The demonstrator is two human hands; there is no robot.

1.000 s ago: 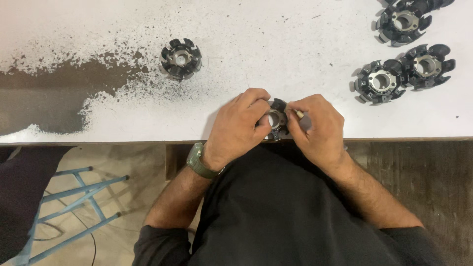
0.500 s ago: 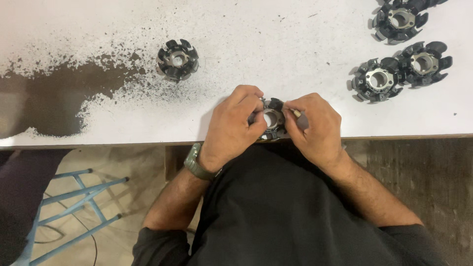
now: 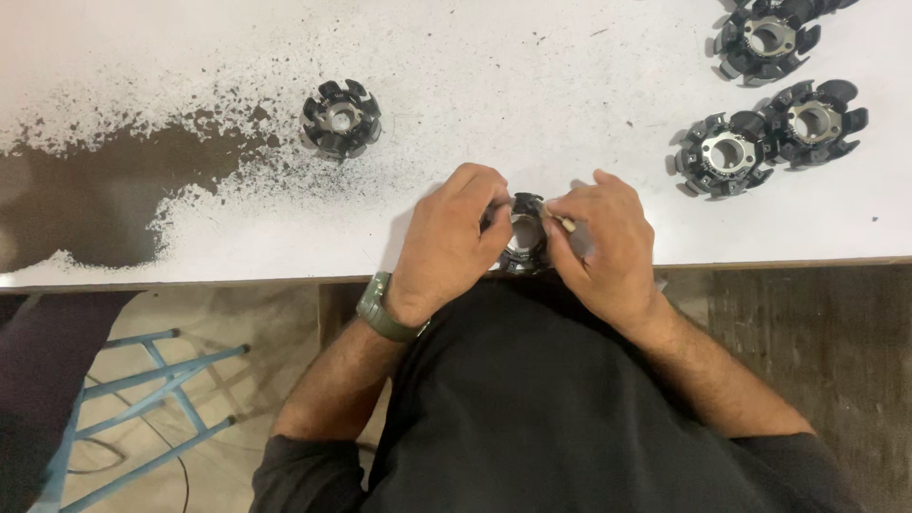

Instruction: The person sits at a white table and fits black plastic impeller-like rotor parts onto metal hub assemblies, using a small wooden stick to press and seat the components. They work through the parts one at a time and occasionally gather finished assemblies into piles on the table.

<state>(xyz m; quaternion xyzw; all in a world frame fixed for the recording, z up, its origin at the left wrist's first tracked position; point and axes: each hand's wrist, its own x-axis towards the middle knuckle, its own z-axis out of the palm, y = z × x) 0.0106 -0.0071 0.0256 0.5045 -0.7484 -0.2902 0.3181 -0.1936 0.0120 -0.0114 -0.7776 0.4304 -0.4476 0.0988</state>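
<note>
The toothed black ring [image 3: 523, 236] sits between both hands, left hand [image 3: 446, 249] at nine o'clock, right hand [image 3: 603, 252] at three, each pinching it at the counter [image 3: 570, 114] edge.

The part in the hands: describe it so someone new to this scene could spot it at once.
On the white table, look at the near edge, middle. There the left hand and right hand hold a black toothed ring with a metal hub. Four similar parts lie untouched farther back; only this one is in a grip.
</note>
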